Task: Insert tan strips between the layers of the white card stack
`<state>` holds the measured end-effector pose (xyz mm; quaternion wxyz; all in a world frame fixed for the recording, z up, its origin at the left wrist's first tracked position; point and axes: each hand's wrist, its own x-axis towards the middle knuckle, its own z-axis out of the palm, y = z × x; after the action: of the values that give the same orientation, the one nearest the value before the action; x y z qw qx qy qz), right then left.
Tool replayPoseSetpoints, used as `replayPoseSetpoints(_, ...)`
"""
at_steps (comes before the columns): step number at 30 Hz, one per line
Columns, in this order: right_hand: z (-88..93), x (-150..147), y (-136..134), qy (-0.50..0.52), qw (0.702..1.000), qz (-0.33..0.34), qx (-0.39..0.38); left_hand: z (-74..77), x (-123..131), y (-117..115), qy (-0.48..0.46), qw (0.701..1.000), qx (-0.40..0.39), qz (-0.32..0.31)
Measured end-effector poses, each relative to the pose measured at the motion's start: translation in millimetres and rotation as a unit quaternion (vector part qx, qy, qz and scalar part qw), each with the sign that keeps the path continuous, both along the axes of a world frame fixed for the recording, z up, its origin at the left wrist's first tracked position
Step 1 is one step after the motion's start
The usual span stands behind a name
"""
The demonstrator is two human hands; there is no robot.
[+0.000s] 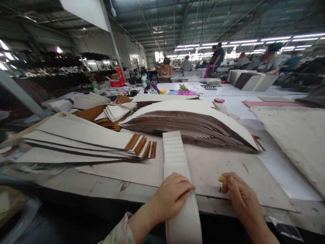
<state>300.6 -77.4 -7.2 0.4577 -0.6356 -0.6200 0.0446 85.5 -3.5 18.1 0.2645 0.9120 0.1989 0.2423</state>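
Note:
A long white strip (176, 159) of sheet material lies on the table with crosswise ridges near its far end, its near end hanging over the front edge toward me. My left hand (172, 195) rests across this strip, fingers bent over its right edge. To the right, my right hand (240, 193) is held above the board, fingers curled in. A yellow piece (221, 178) shows at its fingertip, perhaps a finger cover, and a small dark bit shows below; what the fingers hold is hidden. Beneath the strip is a pale, stained board (210, 169).
A thick curved stack of white-topped, brown-edged strips (182, 117) lies behind the board. Fanned white strips with brown ends (86, 137) are on the left. A cream sheet (291, 135) covers the right side. Several people work farther back beyond a plant (183, 88).

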Motion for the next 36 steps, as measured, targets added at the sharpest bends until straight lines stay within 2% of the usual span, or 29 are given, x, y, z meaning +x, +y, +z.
replayPoseSetpoints(2,-0.6,-9.1,-2.1,-0.013,1.000,0.020,0.000,0.1,-0.6,-6.8,0.004,1.000,-0.004,-0.005)
replayPoseSetpoints(7,-5.0,-50.4,2.3,-0.046,0.990,0.129,0.029,-4.1,-6.1,-21.8,-0.027,0.998,-0.056,-0.004)
replayPoseSetpoints(11,-11.9,-66.5,2.9,-0.127,0.981,0.146,0.016,-3.6,-13.5,-18.3,-0.094,0.990,-0.102,0.006)
replayPoseSetpoints(13,-12.7,-69.4,1.3,-0.169,0.977,0.133,-0.001,-1.1,-19.3,-7.5,-0.110,0.988,-0.089,0.059)
replayPoseSetpoints(17,-9.0,-72.4,-0.5,-0.183,0.976,0.120,-0.009,2.9,-34.5,21.3,-0.074,0.969,-0.034,0.233)
replayPoseSetpoints(19,-7.8,-73.3,-0.1,-0.180,0.976,0.120,-0.005,2.5,-40.0,30.1,-0.037,0.965,-0.036,0.257)
replayPoseSetpoints(23,-9.6,-74.0,1.5,-0.175,0.977,0.118,0.009,-2.5,-40.0,31.3,0.015,0.965,-0.061,0.256)
replayPoseSetpoints(27,-11.3,-74.0,1.6,-0.178,0.977,0.114,0.012,-3.3,-32.4,29.0,0.014,0.960,-0.077,0.270)
replayPoseSetpoints(31,-8.9,-75.3,1.8,-0.182,0.977,0.107,0.010,9.5,-26.9,24.5,0.004,0.961,-0.121,0.249)
replayPoseSetpoints(36,-11.2,-71.6,3.4,-0.210,0.971,0.103,0.040,30.4,-24.0,10.6,-0.034,0.959,-0.231,0.161)
